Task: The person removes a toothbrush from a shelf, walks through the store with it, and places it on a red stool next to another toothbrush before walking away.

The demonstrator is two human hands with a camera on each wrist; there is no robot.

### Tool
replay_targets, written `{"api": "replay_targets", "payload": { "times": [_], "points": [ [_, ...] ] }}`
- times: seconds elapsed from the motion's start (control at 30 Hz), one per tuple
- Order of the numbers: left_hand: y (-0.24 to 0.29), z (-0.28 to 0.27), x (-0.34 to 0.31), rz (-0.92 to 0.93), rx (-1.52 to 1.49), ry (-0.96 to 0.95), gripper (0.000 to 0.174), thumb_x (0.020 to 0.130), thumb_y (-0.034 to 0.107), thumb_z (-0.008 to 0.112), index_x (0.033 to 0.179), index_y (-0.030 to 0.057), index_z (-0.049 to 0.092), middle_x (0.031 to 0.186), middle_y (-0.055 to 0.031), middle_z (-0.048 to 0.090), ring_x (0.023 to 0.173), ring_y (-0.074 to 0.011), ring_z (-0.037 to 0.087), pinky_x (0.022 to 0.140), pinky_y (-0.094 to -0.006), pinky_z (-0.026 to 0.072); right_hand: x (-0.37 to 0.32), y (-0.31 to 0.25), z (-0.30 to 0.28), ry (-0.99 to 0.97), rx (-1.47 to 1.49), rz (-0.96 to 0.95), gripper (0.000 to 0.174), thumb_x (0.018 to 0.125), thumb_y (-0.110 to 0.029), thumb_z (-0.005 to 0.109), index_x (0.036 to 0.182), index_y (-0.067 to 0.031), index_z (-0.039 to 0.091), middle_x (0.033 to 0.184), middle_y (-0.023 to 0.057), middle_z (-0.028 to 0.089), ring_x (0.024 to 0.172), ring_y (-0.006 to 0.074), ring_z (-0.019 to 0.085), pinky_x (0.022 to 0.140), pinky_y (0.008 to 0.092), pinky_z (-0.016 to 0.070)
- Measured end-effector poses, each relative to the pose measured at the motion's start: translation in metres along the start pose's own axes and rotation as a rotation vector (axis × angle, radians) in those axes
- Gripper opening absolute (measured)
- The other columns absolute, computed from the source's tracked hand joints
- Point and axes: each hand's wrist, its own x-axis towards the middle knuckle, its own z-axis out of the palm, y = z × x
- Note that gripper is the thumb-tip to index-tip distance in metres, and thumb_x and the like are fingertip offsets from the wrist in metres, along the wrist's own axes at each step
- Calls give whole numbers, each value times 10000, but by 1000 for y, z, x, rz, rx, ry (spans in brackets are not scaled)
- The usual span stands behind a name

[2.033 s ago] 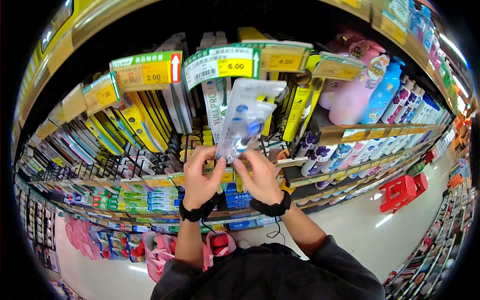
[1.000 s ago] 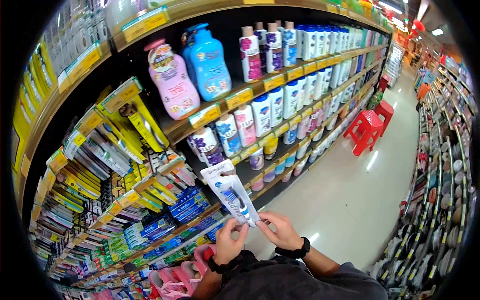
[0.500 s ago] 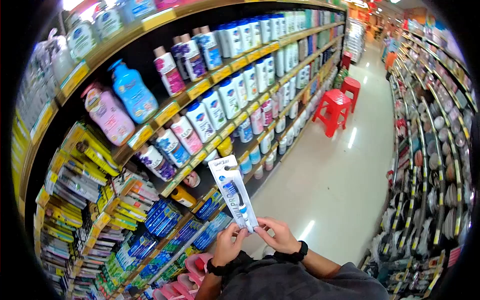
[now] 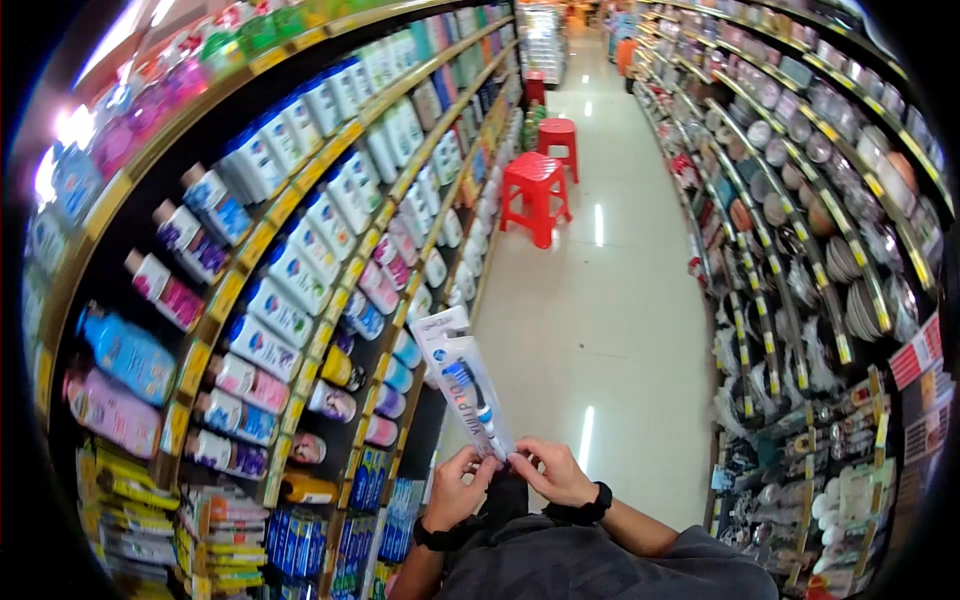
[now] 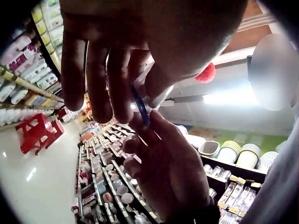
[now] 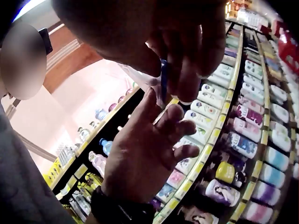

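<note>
A packaged toothbrush point(image 4: 470, 390) stands upright, leaning a little left, in front of the body in the head view. Its clear and white pack shows a blue brush head and dark lettering. My left hand point(image 4: 462, 490) pinches the bottom left corner between thumb and fingers. At the bottom right corner, my right hand point(image 4: 556, 473) pinches it the same way. From the left wrist view, the thin blue edge of the toothbrush pack point(image 5: 140, 105) shows between the fingertips of both hands. Both wrists wear black bands.
Shelves of bottles point(image 4: 290, 310) rise on the left, with hanging yellow packs point(image 4: 125, 500) low at the near end. A pale tiled floor point(image 4: 600, 330) runs ahead, with red plastic stools point(image 4: 535, 195) beside the left shelves. Racks of brushes and household goods point(image 4: 780, 200) line the right side.
The view has swung right, from the toothbrush rack to the length of the aisle. Both hands have kept hold of the packaged toothbrush, now lower and with its lettered face toward me.
</note>
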Motion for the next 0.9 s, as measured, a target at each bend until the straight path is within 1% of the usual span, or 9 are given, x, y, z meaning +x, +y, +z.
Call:
{"api": "replay_targets", "payload": {
  "times": [0.17,0.27,0.3,0.33,0.4,0.6,0.7,0.8,0.9],
  "points": [
    [-7,23,60,23,-102,-179,105,951,72,640,950,-31,657,811,-117,726,746,-179,730,669,-299,564,20,12,-32,171,-67,-34,177,962,-128,652,1093,-10,668,817,106,674,622,163,626,547,285,482],
    [-5,37,106,71,-84,-275,100,954,65,631,951,-31,658,800,-116,724,746,-184,732,672,-303,567,33,11,-54,278,-168,39,191,957,-138,658,1100,-12,667,839,119,692,651,171,645,555,288,488],
    [-1,41,121,85,-115,-297,99,956,60,623,944,-33,654,794,-118,723,748,-188,733,671,-311,570,38,12,-61,291,-147,82,201,958,-148,657,1108,-15,669,873,130,706,692,189,668,576,297,500],
    [1,46,136,103,-115,-322,103,957,62,621,936,-34,650,802,-126,725,746,-195,734,672,-313,571,45,9,-68,309,-154,80,217,962,-153,650,1126,-12,659,884,135,711,728,207,683,600,315,511],
    [-1,55,165,154,-98,-363,107,954,72,628,938,-31,650,796,-132,727,737,-202,735,674,-313,572,57,16,-80,320,-160,123,229,967,-152,642,1143,-5,646,898,138,715,744,214,688,628,324,520],
    [-3,79,240,192,-146,-452,126,942,97,652,915,-25,656,790,-128,735,720,-207,733,664,-313,565,104,23,-118,388,-187,174,231,980,-142,616,1164,-2,633,901,144,715,773,209,695,669,319,525],
    [-13,90,277,213,-198,-516,133,931,108,671,915,-24,662,807,-124,741,714,-204,731,664,-308,561,127,39,-130,460,-142,154,226,983,-141,609,1162,-3,630,892,137,717,745,207,690,644,321,517],
    [-13,103,309,213,-203,-587,139,921,112,686,925,-26,666,811,-118,744,721,-198,733,667,-305,562,139,54,-148,504,-194,189,215,985,-142,607,1148,-5,632,880,122,718,701,198,676,606,323,500],
    [-12,123,337,238,-214,-645,122,918,94,685,931,-26,669,813,-117,744,733,-191,736,667,-304,564,149,62,-166,574,-210,146,207,983,-146,612,1140,-12,634,855,118,714,666,189,663,576,322,484]
  ]
}}
